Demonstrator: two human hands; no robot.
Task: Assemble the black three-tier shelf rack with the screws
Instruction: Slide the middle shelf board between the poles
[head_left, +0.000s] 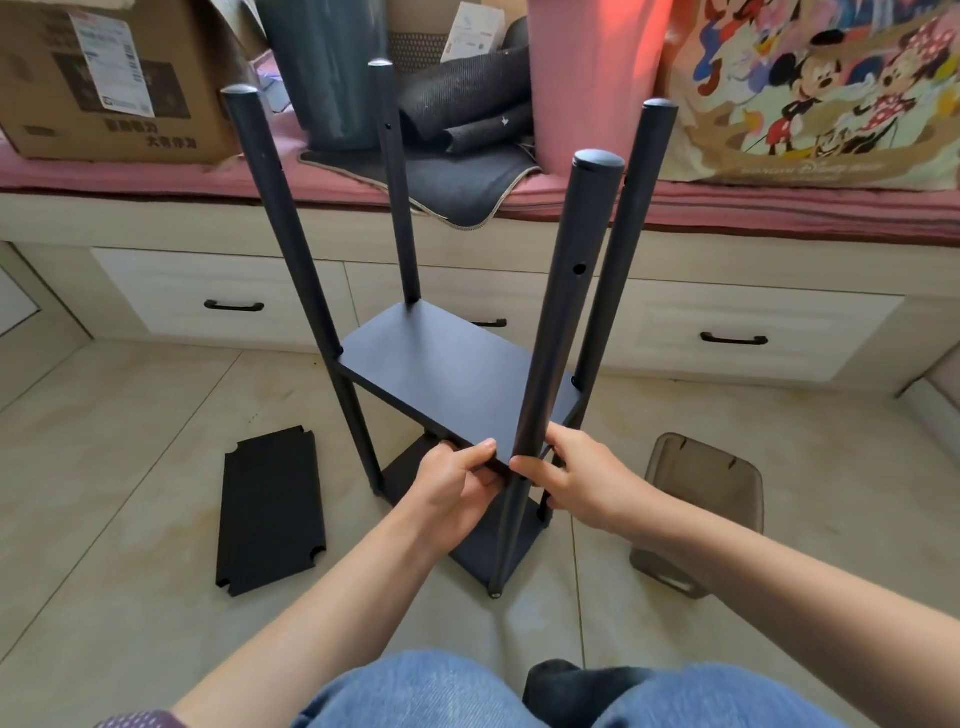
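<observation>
Both hands grip shelf edge — floor open.

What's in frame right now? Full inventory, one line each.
black round metal poles: 4, black, upright at the rack's corners
black rectangular shelf boards in the rack: 2, black, middle tier and floor tier
loose black notched shelf board: 1, black, flat on the floor tiles, left of the rack
translucent grey plastic box: 1, grey, on the floor right of the rack
brown cardboard box: 1, brown, on the pink bench, far left
dark grey mats: several, grey, on the bench behind the rack
cartoon-print bag: 1, multicoloured, bench, far right
left hand: 1, grip on the middle board's near edge
right hand: 1, grip on the nearest pole
</observation>
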